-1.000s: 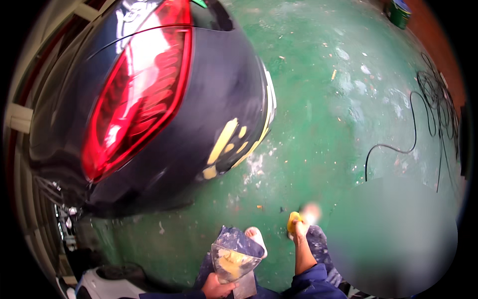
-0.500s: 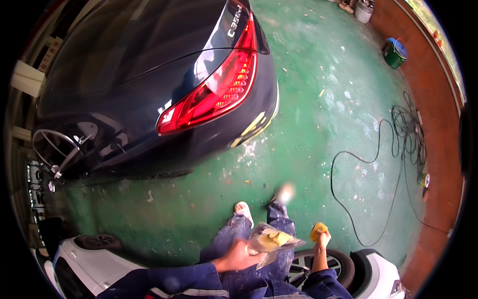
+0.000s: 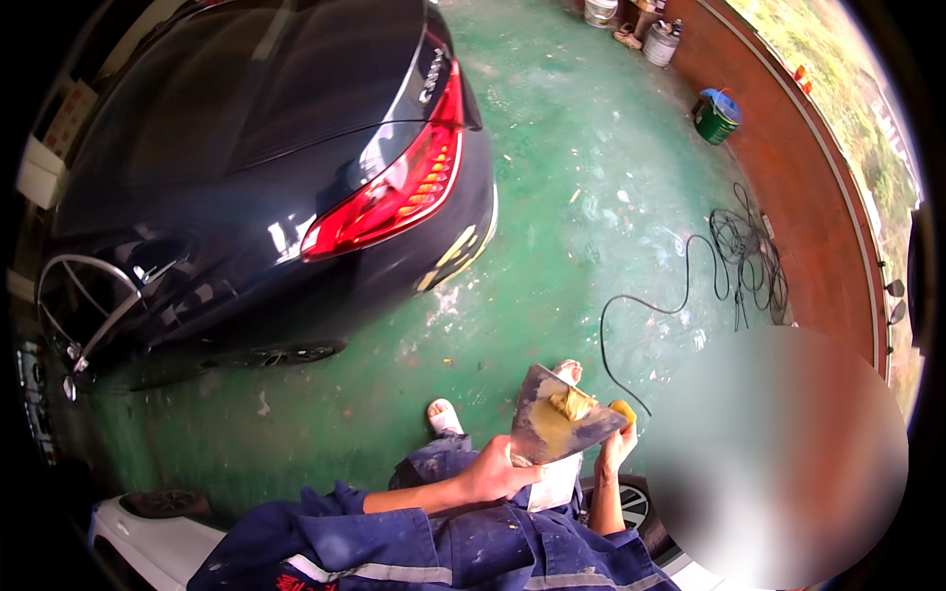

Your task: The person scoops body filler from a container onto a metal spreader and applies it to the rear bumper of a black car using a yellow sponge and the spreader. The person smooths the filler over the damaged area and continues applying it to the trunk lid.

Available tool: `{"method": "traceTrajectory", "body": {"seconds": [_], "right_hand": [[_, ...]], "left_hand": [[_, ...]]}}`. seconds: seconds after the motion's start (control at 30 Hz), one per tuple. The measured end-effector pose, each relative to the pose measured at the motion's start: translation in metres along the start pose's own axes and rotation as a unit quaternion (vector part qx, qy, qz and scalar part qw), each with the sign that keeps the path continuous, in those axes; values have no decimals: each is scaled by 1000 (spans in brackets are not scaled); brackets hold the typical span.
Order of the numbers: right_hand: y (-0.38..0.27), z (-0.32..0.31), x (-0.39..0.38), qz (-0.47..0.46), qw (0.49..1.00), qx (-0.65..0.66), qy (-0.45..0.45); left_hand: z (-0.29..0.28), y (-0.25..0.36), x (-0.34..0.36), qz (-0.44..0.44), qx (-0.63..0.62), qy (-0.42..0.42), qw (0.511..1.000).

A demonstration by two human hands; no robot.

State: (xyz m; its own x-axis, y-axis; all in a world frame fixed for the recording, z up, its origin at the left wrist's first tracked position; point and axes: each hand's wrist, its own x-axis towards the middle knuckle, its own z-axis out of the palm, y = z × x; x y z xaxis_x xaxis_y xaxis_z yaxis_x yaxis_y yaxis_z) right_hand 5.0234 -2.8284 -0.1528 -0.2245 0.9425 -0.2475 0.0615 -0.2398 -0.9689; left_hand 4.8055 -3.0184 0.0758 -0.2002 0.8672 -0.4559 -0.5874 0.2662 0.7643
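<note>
My left hand (image 3: pixel 496 471) grips a flat grey mixing board (image 3: pixel 537 424) by its near edge, thumb on top. A lump of yellow putty (image 3: pixel 572 402) sits on the board, with more smeared around it. At the board's right corner, my right hand (image 3: pixel 616 451) is closed on a small yellow putty spreader (image 3: pixel 623 409), partly hidden by the board. A pale sheet-like piece (image 3: pixel 555 487) shows below the board. Ahead to the left stands a dark car (image 3: pixel 296 148) with a red tail light (image 3: pixel 404 187); its rear bumper corner bears yellow patches (image 3: pixel 458 256).
A coiled black cable (image 3: pixel 749 246) lies on the green floor (image 3: pixel 552 276) at right. A green bucket (image 3: pixel 717 118) stands by the reddish-brown wall (image 3: pixel 818 217). Behind me is a white car (image 3: pixel 158 537). A blurred patch hides the lower right.
Both hands have risen and come together; the spreader is now at the board's right corner. The board has turned its putty side more into view. My view has shifted right.
</note>
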Motion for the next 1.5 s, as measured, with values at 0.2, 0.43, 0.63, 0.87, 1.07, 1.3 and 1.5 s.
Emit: {"method": "traceTrajectory", "body": {"seconds": [0.2, 0.43, 0.63, 0.87, 1.07, 1.3, 1.5], "right_hand": [[-33, -20, 93, 11, 999, 49, -12], [-133, -48, 217, 46, 997, 61, -11], [-253, -22, 319, 14, 989, 125, -83], [-345, 43, 439, -55, 965, 181, -181], [-422, 130, 546, -69, 945, 232, -222], [-478, 234, 660, -141, 930, 183, -285], [-498, 321, 750, -166, 918, 86, -349]], "left_hand": [[46, 17, 103, -75, 73, -61, 993], [132, 61, 236, -51, -15, -8, 999], [165, 105, 320, -45, -18, 20, 999], [162, 169, 423, -36, -34, -1, 999], [128, 245, 528, -9, -54, -33, 998], [73, 373, 633, -75, -80, -48, 993], [22, 457, 707, -49, -74, -18, 996]]}}
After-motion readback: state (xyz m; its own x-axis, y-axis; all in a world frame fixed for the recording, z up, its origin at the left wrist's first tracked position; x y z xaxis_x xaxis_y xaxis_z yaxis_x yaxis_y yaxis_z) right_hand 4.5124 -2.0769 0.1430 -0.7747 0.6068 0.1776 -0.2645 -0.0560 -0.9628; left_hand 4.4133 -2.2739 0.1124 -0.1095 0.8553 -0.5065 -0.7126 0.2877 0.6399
